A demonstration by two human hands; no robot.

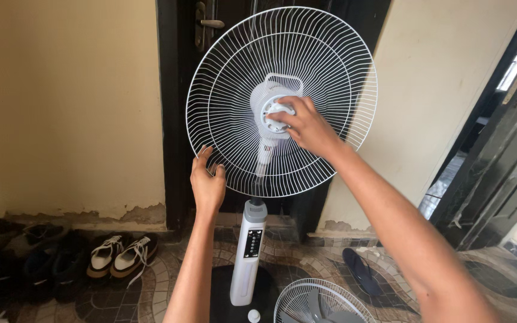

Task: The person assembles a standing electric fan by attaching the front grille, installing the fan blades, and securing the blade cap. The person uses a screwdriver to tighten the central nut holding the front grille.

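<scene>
A white standing fan stands in front of me with only its round rear wire grille (330, 66) mounted; no blades are on it. My right hand (307, 124) has its fingers closed on the white ring nut (275, 115) at the grille's centre, over the motor hub. My left hand (207, 182) grips the lower left rim of the grille, fingers curled over the wires. The fan's white column (248, 254) with a dark control panel rises from a black round base (219, 299).
A second wire grille (318, 302) lies on the tiled floor by the base, with a small white cap (254, 315) near it. Shoes (121, 254) line the left wall, a dark sandal (361, 270) lies right. A dark door (210, 30) stands behind the fan.
</scene>
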